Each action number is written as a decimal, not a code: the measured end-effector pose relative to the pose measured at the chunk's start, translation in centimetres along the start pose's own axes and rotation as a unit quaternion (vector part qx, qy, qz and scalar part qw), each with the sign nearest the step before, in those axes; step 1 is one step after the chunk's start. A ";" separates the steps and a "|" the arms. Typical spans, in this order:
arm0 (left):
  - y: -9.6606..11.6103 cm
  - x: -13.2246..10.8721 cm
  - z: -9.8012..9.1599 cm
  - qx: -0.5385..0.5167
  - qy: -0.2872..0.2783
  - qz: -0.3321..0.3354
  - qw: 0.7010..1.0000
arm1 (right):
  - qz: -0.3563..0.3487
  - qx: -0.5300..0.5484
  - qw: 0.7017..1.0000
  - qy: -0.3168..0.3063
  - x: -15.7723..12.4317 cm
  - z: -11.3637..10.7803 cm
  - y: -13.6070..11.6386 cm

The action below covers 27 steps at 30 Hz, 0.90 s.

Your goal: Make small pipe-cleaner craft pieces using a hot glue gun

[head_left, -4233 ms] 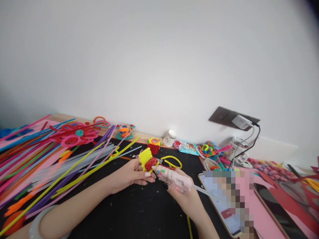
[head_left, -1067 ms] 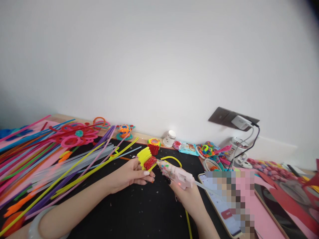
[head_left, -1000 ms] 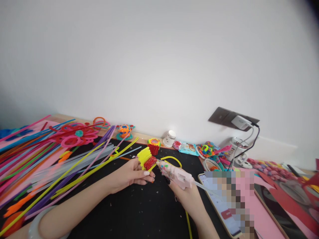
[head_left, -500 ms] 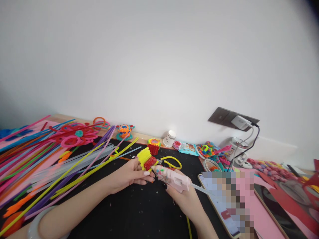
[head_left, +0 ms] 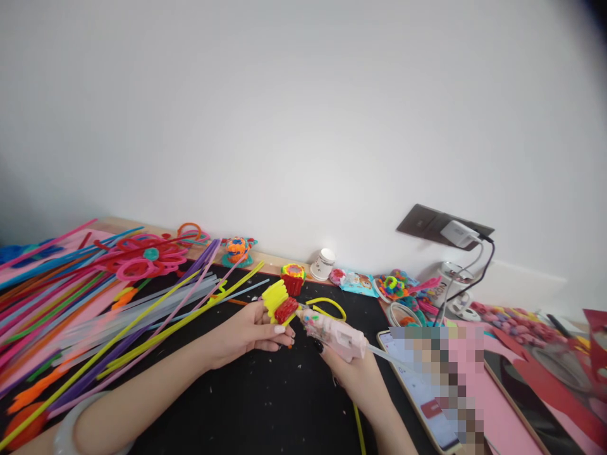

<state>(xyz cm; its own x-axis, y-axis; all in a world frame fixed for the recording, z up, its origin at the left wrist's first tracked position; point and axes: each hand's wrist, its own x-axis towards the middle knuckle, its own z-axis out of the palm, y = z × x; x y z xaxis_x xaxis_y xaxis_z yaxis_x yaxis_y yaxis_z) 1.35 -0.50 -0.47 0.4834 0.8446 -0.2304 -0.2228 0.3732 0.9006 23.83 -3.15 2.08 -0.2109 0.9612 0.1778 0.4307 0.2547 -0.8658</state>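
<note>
My left hand (head_left: 263, 328) is closed on a small craft piece of yellow and red pipe cleaners (head_left: 275, 302), its ribbed yellow part tilted up and the red part to the right. My right hand (head_left: 353, 366) grips a pale pink glue gun (head_left: 339, 336), nozzle pointing left at the red part's right edge. Whether the nozzle touches it I cannot tell. A clear glue stick (head_left: 384, 356) sticks out of the gun's back end. Just behind the gun, a bent yellow pipe cleaner (head_left: 339, 305) lies on the black mat (head_left: 256, 404).
Loose pipe cleaners (head_left: 95, 316) in many colours cover the left side. Along the wall stand a red and yellow piece (head_left: 293, 278), an orange and blue piece (head_left: 237, 251) and a white paper cup (head_left: 322, 264). To the right lie a phone (head_left: 417, 392) and a mug (head_left: 453, 291).
My right hand has drawn the glue gun slightly to the right, and its nozzle now sits at the red part's right edge. My left hand and the craft piece have hardly moved.
</note>
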 end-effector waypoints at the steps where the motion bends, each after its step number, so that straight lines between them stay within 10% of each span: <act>1: 0.0 0.0 0.0 0.000 -0.001 -0.002 1.000 | -0.002 0.001 1.000 -0.005 -0.1 0.0 0.1; 27: -0.2 0.1 -0.1 0.048 -0.010 0.013 0.999 | 0.016 -0.017 1.000 0.007 0.1 -0.2 0.4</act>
<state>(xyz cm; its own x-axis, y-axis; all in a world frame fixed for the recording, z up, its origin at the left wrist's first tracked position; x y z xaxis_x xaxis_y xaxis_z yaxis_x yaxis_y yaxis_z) 1.42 -0.44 -0.73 0.4948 0.8457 -0.1997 -0.1540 0.3115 0.9377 24.13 -2.89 1.80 -0.1851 0.9700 0.1576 0.4673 0.2279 -0.8542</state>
